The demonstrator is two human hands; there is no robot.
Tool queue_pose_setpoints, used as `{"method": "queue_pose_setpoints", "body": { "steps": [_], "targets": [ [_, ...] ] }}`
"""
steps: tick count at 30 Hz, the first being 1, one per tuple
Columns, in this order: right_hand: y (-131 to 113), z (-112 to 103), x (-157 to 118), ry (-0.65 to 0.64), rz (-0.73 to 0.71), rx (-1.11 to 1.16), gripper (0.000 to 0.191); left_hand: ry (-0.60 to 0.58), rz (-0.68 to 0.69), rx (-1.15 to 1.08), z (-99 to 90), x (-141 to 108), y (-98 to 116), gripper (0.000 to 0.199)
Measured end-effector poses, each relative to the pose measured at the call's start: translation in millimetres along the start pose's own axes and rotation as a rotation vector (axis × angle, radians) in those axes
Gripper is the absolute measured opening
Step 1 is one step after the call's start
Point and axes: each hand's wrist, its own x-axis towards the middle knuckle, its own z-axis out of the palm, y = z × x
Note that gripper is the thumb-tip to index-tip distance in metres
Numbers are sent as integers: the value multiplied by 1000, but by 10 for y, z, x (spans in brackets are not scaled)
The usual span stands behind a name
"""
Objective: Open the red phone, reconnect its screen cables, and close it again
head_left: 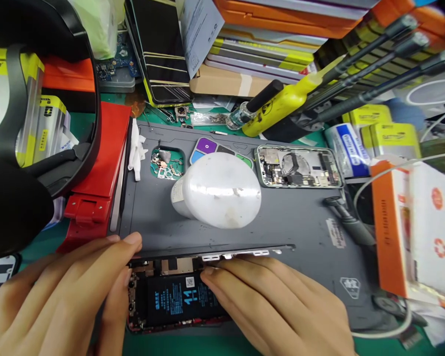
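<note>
An opened phone lies in front of me, its black battery marked "11" in blue. Along its far edge a thin screen panel stands nearly on edge. My left hand is at the left end, thumb and index finger closed around the panel's corner. My right hand lies over the right part of the phone; its thumb tip is at the panel's near side and its other fingers are partly hidden behind it. Beyond the hands, a white bulb-shaped object rises above the grey work mat.
Another opened phone lies at the mat's far right. Small parts fill a mat recess. A yellow bottle leans at the back near stacked boxes. Left is a red stand; right, an orange-and-white box and white cable.
</note>
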Motion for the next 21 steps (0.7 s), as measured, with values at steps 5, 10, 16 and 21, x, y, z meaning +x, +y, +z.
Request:
{"method": "queue_pose_setpoints", "body": {
  "steps": [5,10,16,21],
  "targets": [
    [-3,-10,-16,-26,5,-4,22,-19,-100,12,-11,17,-15,46],
    [2,-16,-3,-16,2,-6,22,-12,-108,16,-28,21,58,43],
    [6,-30,15,-61,-38,-62,33,5,-82,46,-16,14,68,49],
    [-4,-21,-35,-47,-41,-69,29,68,25,12,26,39,1,53]
  ]
}}
